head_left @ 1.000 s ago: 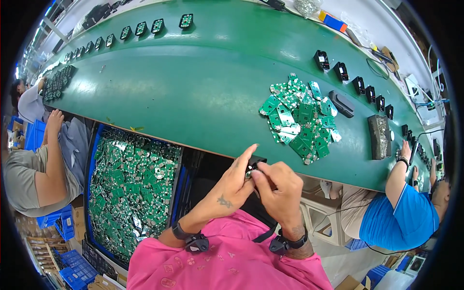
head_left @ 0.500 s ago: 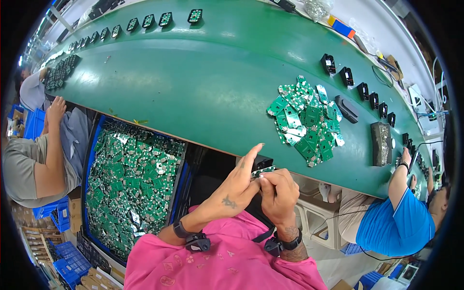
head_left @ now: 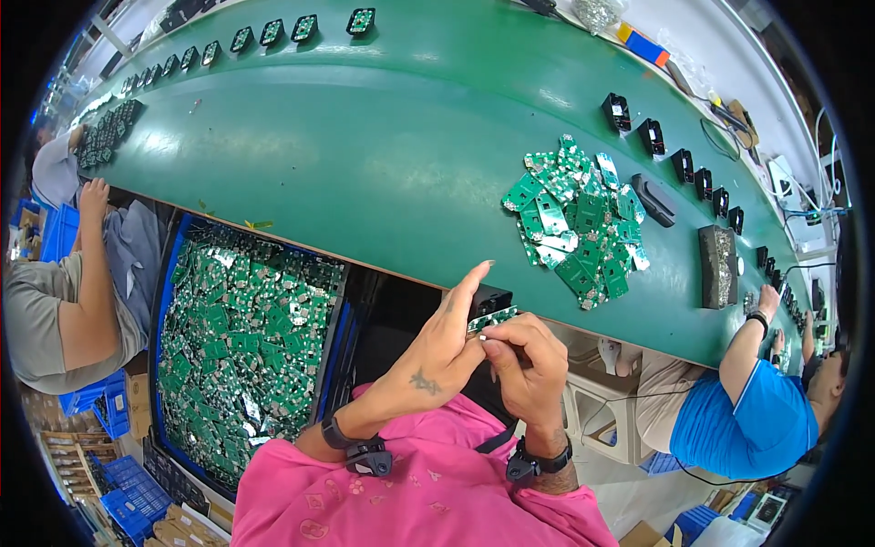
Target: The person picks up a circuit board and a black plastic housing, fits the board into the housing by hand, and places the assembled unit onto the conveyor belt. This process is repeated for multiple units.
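Note:
At the near edge of the green table, my left hand (head_left: 436, 356) is closed around a small black plastic case (head_left: 493, 298), its index finger stretched along the side. A green circuit board (head_left: 492, 318) shows at the mouth of the case, tilted. My right hand (head_left: 536, 369) meets it from the right, thumb and index finger pinched at the board's near edge. A tiny white piece (head_left: 483, 338) shows by the right thumb tip; whether it belongs to the board I cannot tell. Beyond my hands lies a loose heap of green circuit boards (head_left: 583, 223).
A blue-rimmed bin full of boards (head_left: 246, 356) stands left below the table (head_left: 365, 173). Black cases (head_left: 616, 113) line the right side, near a dark block (head_left: 718, 266) and a black cover (head_left: 653, 201). Board-filled cases (head_left: 304, 29) line the far edge. People sit on both sides.
The board and case have turned slightly, showing more of the board's face. My right fingers have shifted a little along its near edge, and the white piece shows more clearly.

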Available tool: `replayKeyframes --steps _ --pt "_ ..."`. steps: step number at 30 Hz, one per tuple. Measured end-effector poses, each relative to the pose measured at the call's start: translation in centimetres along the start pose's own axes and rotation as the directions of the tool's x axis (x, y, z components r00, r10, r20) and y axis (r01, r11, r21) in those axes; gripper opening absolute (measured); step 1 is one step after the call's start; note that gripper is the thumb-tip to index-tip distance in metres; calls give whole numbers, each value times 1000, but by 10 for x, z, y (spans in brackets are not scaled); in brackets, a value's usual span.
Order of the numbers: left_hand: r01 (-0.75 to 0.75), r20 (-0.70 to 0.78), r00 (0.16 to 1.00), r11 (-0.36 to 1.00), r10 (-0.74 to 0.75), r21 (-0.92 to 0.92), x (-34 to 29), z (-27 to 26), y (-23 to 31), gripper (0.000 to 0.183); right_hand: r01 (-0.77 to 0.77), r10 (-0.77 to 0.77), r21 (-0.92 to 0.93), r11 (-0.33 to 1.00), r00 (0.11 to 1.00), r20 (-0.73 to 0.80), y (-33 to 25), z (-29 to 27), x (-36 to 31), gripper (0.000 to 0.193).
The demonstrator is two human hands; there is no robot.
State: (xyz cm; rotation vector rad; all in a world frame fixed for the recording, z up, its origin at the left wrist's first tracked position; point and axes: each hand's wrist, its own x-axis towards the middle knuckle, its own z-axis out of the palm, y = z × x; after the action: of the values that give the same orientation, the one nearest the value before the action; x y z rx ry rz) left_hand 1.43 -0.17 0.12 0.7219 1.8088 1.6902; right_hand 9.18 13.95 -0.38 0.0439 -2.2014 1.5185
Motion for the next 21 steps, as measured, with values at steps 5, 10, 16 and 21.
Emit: replayKeyframes --steps 5,10,16,21 --pt "-49 25 999 998 48 46 1 1 -1 71 -25 28 -70 997 999 43 -4 -3 4 7" --pt "-100 -29 994 983 106 157 -1 4 1 71 -10 8 -213 977 1000 -12 -7 0 2 8" --pt "-123 -112 982 961 154 248 -1 5 10 71 -17 28 -411 912 999 22 -16 -5 7 7" --pt "-121 -102 984 963 149 240 -2 6 11 72 -68 65 -294 953 998 -20 -14 -1 7 5"
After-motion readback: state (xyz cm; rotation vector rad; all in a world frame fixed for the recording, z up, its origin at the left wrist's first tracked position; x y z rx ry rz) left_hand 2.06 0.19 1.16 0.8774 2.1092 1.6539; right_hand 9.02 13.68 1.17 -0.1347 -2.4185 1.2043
